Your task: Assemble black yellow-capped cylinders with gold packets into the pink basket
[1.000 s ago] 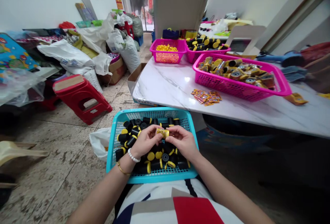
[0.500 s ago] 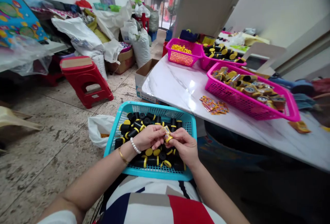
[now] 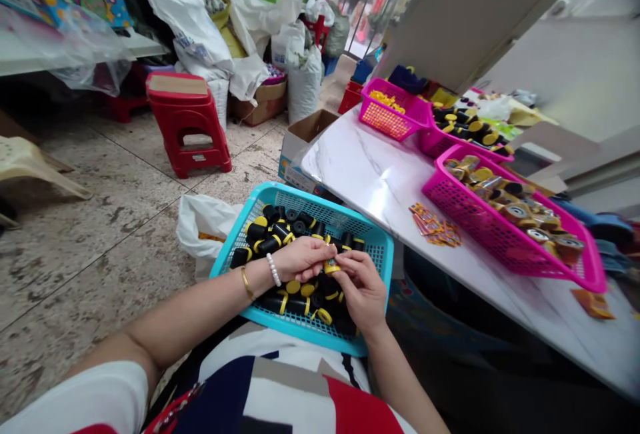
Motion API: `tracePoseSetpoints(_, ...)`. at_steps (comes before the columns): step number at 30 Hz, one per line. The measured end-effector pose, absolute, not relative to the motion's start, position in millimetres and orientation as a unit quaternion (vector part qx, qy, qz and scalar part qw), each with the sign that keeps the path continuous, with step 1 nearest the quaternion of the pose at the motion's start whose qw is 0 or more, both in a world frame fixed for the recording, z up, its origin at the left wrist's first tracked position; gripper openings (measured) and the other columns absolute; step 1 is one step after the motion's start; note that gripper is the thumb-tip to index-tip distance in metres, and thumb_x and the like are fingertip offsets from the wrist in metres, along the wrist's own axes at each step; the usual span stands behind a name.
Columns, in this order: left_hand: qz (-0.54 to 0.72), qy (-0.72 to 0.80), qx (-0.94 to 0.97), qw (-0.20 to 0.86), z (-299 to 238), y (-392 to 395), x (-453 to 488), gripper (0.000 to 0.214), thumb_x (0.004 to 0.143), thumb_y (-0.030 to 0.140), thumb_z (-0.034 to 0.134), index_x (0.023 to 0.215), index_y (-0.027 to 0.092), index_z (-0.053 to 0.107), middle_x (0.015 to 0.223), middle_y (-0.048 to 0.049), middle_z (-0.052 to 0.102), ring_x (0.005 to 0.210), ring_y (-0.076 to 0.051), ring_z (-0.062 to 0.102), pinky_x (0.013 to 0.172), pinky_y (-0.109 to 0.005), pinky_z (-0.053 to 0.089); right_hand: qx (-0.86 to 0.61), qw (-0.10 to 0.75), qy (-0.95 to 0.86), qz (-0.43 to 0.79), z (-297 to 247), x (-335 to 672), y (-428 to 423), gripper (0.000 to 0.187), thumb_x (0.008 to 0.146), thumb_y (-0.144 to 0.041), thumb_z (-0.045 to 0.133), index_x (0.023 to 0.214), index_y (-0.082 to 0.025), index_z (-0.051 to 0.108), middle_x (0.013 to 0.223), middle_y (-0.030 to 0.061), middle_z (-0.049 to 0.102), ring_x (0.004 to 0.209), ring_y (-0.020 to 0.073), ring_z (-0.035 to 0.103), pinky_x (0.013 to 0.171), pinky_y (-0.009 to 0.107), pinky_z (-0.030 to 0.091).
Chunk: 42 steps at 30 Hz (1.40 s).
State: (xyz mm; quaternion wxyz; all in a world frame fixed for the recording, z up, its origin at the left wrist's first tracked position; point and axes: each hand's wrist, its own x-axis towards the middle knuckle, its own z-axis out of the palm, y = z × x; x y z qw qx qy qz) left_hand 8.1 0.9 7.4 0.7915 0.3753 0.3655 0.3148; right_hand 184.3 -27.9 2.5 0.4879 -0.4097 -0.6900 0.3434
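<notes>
Small yellow-wrapped piece (image 3: 331, 265) is pinched by left hand (image 3: 300, 262) and right hand (image 3: 364, 282), both grips closed on it, held above blue basket (image 3: 300, 333). Black-and-yellow cylinders (image 3: 270, 245) are heaped in that basket, near side of table (image 3: 345, 171). On table, orange packets (image 3: 435, 226) are spread left of pink basket (image 3: 490, 237), which is filled with gold-wrapped pieces (image 3: 515, 213)

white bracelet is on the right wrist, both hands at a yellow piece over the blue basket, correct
Wrong side: the head view shows the white bracelet on the wrist of the left hand. That hand and the right hand are indeed at a yellow piece over the blue basket.
</notes>
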Motion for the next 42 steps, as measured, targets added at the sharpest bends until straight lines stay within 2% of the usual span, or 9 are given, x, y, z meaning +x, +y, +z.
tracePoseSetpoints(3,0.296,0.332,0.353,0.823,7.9,1.0,6.9,0.050,0.068,0.060,0.068,0.079,0.013,0.058,0.042,0.0056,0.054,0.026,-0.004,0.038,0.025,-0.014,0.023,-0.400,0.496,-0.713,0.293,3.0,186.4,-29.1,0.013,0.078,-0.016,0.069,0.086,-0.026,0.072,0.086,0.0028,0.058,0.075,0.0158,0.059,0.064,0.030,0.052)
tracePoseSetpoints(6,0.294,0.309,0.355,0.831,5.2,1.9,5.9,0.048,0.065,0.056,0.073,0.081,0.012,0.060,0.045,0.0049,0.056,0.026,-0.004,0.039,0.025,-0.014,0.024,-0.390,0.518,-0.706,0.285,1.7,187.7,-31.2,0.015,0.077,-0.012,0.070,0.080,-0.027,0.071,0.080,0.0009,0.055,0.068,0.0138,0.057,0.060,0.029,0.050)
tracePoseSetpoints(12,0.319,0.370,0.371,0.790,0.4,1.6,9.8,0.049,0.065,0.061,0.069,0.075,0.015,0.057,0.040,0.0083,0.047,0.025,-0.003,0.034,0.025,-0.014,0.019,-0.413,0.481,-0.722,0.278,-0.4,186.8,-32.0,0.021,0.080,-0.015,0.067,0.096,-0.028,0.071,0.099,0.0060,0.057,0.083,0.0180,0.061,0.065,0.032,0.053)
tracePoseSetpoints(17,0.291,0.329,0.351,0.827,2.4,1.7,9.4,0.049,0.069,0.059,0.068,0.080,0.012,0.061,0.046,0.0040,0.056,0.028,-0.004,0.040,0.026,-0.015,0.025,-0.409,0.506,-0.711,0.268,-1.6,191.2,-32.3,0.011,0.078,-0.015,0.069,0.080,-0.026,0.069,0.081,0.0017,0.057,0.069,0.0147,0.057,0.061,0.029,0.050)
tracePoseSetpoints(22,0.322,0.337,0.383,0.798,0.2,0.4,10.8,0.045,0.070,0.059,0.067,0.072,0.015,0.055,0.042,0.0063,0.052,0.027,-0.003,0.036,0.025,-0.014,0.021,-0.409,0.476,-0.723,0.289,2.7,188.8,-32.5,0.018,0.080,-0.016,0.067,0.095,-0.026,0.069,0.099,0.0062,0.058,0.085,0.0189,0.060,0.068,0.032,0.053)
tracePoseSetpoints(30,0.290,0.363,0.390,0.795,-0.2,-1.1,10.7,0.045,0.071,0.059,0.066,0.070,0.015,0.055,0.042,0.0073,0.048,0.027,-0.002,0.032,0.026,-0.015,0.018,-0.365,0.468,-0.779,0.203,-4.1,191.3,-35.7,0.024,0.078,-0.009,0.067,0.091,-0.029,0.069,0.090,0.0036,0.056,0.076,0.0165,0.059,0.067,0.032,0.053)
tracePoseSetpoints(33,0.299,0.366,0.377,0.797,0.8,-0.7,11.2,0.046,0.071,0.060,0.065,0.072,0.015,0.055,0.043,0.0072,0.049,0.027,-0.002,0.032,0.026,-0.014,0.017,-0.387,0.483,-0.750,0.234,-4.0,190.0,-36.1,0.025,0.077,-0.010,0.069,0.094,-0.027,0.066,0.092,0.0039,0.055,0.079,0.0172,0.060,0.068,0.032,0.053)
tracePoseSetpoints(37,0.302,0.353,0.363,0.807,2.9,0.0,10.2,0.047,0.070,0.059,0.067,0.075,0.014,0.054,0.047,0.0064,0.052,0.028,-0.002,0.035,0.026,-0.014,0.019,-0.423,0.486,-0.699,0.310,0.2,187.3,-34.8,0.032,0.080,-0.016,0.068,0.110,-0.026,0.062,0.100,0.0053,0.054,0.079,0.0158,0.061,0.065,0.029,0.054)
tracePoseSetpoints(42,0.276,0.342,0.376,0.816,2.9,0.5,9.9,0.046,0.069,0.057,0.070,0.073,0.013,0.054,0.045,0.0076,0.049,0.028,-0.002,0.034,0.026,-0.014,0.019,-0.421,0.484,-0.718,0.269,0.5,186.1,-29.3,0.021,0.079,-0.014,0.069,0.097,-0.025,0.071,0.092,0.0034,0.058,0.079,0.0152,0.060,0.060,0.026,0.051)
